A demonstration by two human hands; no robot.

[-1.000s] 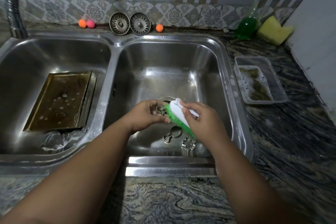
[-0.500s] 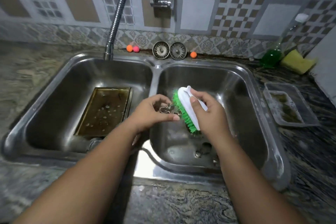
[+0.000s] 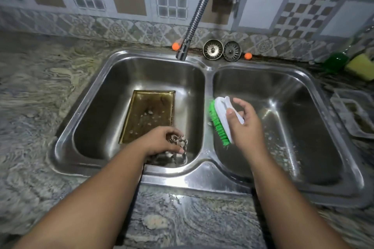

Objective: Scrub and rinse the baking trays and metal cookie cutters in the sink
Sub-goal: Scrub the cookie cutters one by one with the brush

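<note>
A steel double sink [image 3: 204,180] is set into a marbled stone worktop [image 3: 40,87]. The left basin [image 3: 97,111] holds a rectangular baking tray [image 3: 149,115], its inside brownish and dotted with suds. It lies tilted, with its far end against the basin's back slope.

Over the front right corner of that basin, the left hand [image 3: 162,140] pinches a small metal cookie cutter [image 3: 179,142] in curled fingers. Shiny shapes lie on the basin floor just below it, too blurred to tell what they are.

The right hand [image 3: 244,125] grips a scrubbing brush [image 3: 220,119] with a white back and green bristles. The thumb is on the handle and the forefinger is lifted. The brush hangs over the left edge of the right basin [image 3: 303,127], beside the divider, with its bristles facing left. The floor of the right basin shows flecks of foam.

A flexible metal tap [image 3: 194,18] hangs down over the back rim of the left basin. Behind the divider, two sink strainers [image 3: 213,49] lean against the tiled wall, with an orange ball [image 3: 175,46] to their left and another [image 3: 248,56] to their right.

On the worktop to the right are a bottle with green liquid [image 3: 336,62] and a yellow sponge [image 3: 360,65]. Nearer stands a clear plastic tub [image 3: 344,97]; its contents are too blurred to make out.
</note>
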